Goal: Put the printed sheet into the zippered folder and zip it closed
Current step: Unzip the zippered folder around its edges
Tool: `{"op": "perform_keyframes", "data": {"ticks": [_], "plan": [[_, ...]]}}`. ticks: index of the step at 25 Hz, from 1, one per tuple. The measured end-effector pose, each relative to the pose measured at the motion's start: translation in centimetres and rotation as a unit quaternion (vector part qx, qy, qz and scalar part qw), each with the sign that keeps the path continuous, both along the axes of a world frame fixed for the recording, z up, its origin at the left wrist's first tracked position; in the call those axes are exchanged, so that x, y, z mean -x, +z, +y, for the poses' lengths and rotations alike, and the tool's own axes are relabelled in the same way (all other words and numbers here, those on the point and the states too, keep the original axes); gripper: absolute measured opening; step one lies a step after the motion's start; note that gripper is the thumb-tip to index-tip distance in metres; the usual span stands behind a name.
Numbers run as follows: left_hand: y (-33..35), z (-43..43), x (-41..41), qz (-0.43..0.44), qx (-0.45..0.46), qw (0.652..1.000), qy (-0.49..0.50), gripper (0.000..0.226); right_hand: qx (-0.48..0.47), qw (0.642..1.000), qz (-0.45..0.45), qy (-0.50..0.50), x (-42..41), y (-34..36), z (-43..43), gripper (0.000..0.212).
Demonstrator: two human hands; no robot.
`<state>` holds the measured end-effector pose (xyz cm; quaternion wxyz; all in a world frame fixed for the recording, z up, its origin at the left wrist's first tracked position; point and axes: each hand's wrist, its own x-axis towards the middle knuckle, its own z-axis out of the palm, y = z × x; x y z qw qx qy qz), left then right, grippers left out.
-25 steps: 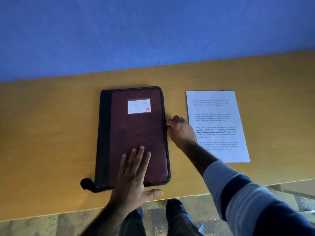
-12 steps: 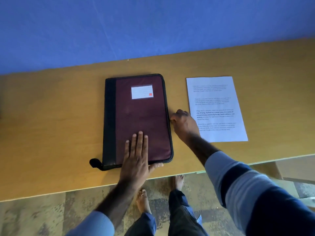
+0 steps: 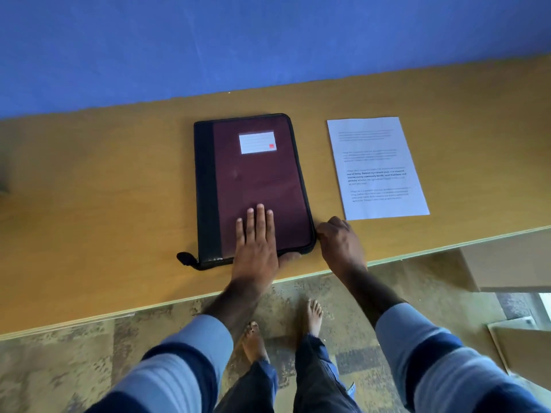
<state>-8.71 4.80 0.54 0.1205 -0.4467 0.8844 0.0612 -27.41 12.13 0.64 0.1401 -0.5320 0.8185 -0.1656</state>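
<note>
Fingers [image 3: 258, 219] of the left hand [image 3: 256, 245] lie spread and flat on the near part of the folder's [image 3: 256, 186] maroon cover, palm pressing down, thumb hooked round the near edge; the hand grips nothing. Over at the folder's near right corner, the right hand [image 3: 340, 242] is curled with its fingertips pinched against the black zip edge. What they pinch is too small to make out, so whether they hold the zip pull cannot be told.

The folder lies flat and closed on the table [image 3: 104, 189], its spine a black strip along the left side, a white label [image 3: 257, 142] with a small red mark on the far part of the cover, and a black tab [image 3: 186, 259] sticking out at the near left corner. Its near edge sits close to the table's near edge.

The printed sheet [image 3: 377, 166] lies flat on the table to the right of the folder, apart from it, text side up, not yet inside. The right hand is just near of the sheet's near left corner, not touching it.

Both sleeves [image 3: 179, 374] are striped in light and dark blue. Beyond the table's far edge rises a blue wall [image 3: 268, 40]. Below the near edge, bare feet [image 3: 314, 315] stand on a mottled floor [image 3: 59, 368].
</note>
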Motion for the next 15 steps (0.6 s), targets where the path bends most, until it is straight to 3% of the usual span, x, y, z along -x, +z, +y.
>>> {"op": "perform_keyframes", "data": {"ticks": [6,12,15], "plan": [[-0.1,-0.4,-1.8,0.047,0.003,0.999,0.002,0.117,0.008,0.998,-0.034,-0.050,-3.1,-0.2,3.4,0.014],[-0.3,0.8,-7.7,0.091,-0.023,0.971,0.219,0.128,0.039,0.995,-0.039,-0.081,-5.6,-1.1,4.3,0.010],[-0.3,0.8,-8.1,0.117,-0.033,0.964,0.235,0.126,0.043,0.995,-0.042,-0.076,-6.5,-1.2,4.5,0.011]]}}
